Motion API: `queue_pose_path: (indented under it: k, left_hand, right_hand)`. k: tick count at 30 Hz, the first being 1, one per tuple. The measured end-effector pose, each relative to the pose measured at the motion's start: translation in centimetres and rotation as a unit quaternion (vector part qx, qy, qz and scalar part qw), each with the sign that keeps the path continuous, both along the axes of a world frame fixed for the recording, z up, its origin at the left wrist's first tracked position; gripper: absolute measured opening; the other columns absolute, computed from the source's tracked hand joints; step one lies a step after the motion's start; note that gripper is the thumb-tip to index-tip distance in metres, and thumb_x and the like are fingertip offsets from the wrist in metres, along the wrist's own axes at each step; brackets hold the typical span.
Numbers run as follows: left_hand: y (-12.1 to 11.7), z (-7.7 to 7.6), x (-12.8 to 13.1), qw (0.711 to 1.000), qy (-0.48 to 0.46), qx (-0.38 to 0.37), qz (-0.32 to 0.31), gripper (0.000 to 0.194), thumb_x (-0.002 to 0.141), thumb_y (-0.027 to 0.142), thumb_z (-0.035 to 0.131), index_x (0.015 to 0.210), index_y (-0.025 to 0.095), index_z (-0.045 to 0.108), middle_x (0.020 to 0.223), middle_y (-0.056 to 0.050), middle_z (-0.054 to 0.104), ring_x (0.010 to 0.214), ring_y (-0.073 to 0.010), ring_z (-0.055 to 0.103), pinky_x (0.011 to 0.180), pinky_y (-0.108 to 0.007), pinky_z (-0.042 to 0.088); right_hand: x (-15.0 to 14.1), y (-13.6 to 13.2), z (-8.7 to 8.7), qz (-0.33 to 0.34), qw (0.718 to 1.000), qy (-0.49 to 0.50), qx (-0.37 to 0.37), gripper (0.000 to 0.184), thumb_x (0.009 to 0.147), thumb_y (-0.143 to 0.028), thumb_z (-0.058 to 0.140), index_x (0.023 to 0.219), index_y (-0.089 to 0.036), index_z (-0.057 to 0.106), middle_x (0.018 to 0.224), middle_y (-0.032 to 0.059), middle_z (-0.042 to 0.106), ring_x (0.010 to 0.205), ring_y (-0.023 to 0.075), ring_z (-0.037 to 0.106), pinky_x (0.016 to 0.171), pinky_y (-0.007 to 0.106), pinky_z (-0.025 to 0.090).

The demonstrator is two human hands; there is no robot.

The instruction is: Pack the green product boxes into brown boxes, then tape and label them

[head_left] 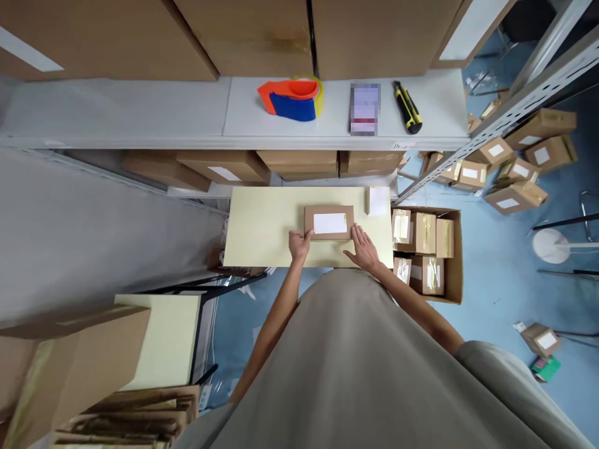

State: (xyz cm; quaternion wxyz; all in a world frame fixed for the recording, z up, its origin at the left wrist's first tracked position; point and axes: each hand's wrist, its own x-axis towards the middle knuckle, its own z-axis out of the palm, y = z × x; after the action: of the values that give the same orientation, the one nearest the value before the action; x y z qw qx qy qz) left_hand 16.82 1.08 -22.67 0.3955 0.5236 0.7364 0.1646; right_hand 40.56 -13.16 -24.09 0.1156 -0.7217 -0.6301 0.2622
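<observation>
A small brown cardboard box (309, 218) with a white label (330, 223) on top lies flat on the cream-coloured table (262, 224). At its near left corner is my left hand (300, 245), its fingers curled and its thumb against the box edge. My right hand (364, 248) rests by the near right corner, fingers stretched out with the tips touching the box's side and the thumb apart. Behind the right hand, a white stack of labels or paper (378, 201) sits at the table's far right corner.
On the shelf (187, 112) ahead lie a tape dispenser (292, 100), a blurred-out rectangular item (365, 109) and a yellow-black utility knife (407, 107). A large carton (453, 274) of packed boxes stands right of the table. More parcels (515, 194) lie on the floor; folded cardboard (126, 418) is at lower left.
</observation>
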Motion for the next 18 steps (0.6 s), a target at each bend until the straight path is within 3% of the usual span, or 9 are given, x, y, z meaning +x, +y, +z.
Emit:
queue_pose_path:
  k: [3,6,9,14,18]
  left_hand:
    - [-1.2,-0.1,-0.8,0.999,-0.039,0.002,0.008,0.035,0.101,0.043,0.075,0.124,0.017,0.066,0.128,-0.021,0.08,0.123,-0.0315,0.078,0.107,-0.041,0.057]
    - [-2.3,0.1,-1.3,0.997,-0.072,0.002,0.002,0.036,0.102,0.047,0.074,0.126,0.02,0.069,0.128,-0.019,0.083,0.129,-0.033,0.078,0.108,-0.042,0.059]
    - [-2.8,0.7,-1.6,0.996,-0.093,0.011,-0.002,0.042,0.097,0.045,0.081,0.129,0.02,0.072,0.132,-0.018,0.083,0.134,-0.0325,0.076,0.112,-0.042,0.059]
    - [-3.6,1.8,-1.1,0.983,-0.158,0.096,-0.023,0.032,0.094,0.033,0.08,0.122,0.018,0.08,0.129,-0.014,0.085,0.122,-0.0264,0.081,0.113,-0.037,0.06]
    - [-5.3,1.4,-1.0,0.99,-0.121,0.06,-0.044,0.019,0.092,0.033,0.081,0.106,0.022,0.085,0.114,-0.008,0.088,0.11,-0.0273,0.084,0.106,-0.038,0.063]
  right_hand:
    - [-0.1,-0.2,-1.0,-0.096,0.993,0.063,-0.01,0.095,0.107,-0.057,0.057,0.177,0.003,0.034,0.184,0.0299,0.032,0.176,0.039,0.029,0.141,0.057,0.034]
    - [-0.6,-0.1,-1.0,-0.162,0.975,0.152,-0.008,0.081,0.105,-0.056,0.059,0.171,-0.01,0.052,0.169,0.024,0.06,0.163,0.0391,0.054,0.128,0.056,0.052]
    - [-0.3,-0.2,0.4,-0.191,0.957,0.217,0.024,0.071,0.103,-0.06,0.06,0.159,-0.017,0.066,0.147,0.0167,0.079,0.14,0.0389,0.074,0.111,0.052,0.063]
    - [1.9,-1.8,3.3,-0.289,0.931,0.205,0.091,0.063,0.102,-0.07,0.061,0.128,-0.017,0.084,0.113,0.0174,0.089,0.105,0.0381,0.085,0.089,0.043,0.065]
    - [2.3,-4.0,3.7,-0.325,0.928,0.173,0.053,0.07,0.098,-0.08,0.06,0.106,-0.017,0.088,0.098,0.0176,0.089,0.099,0.039,0.084,0.082,0.041,0.063]
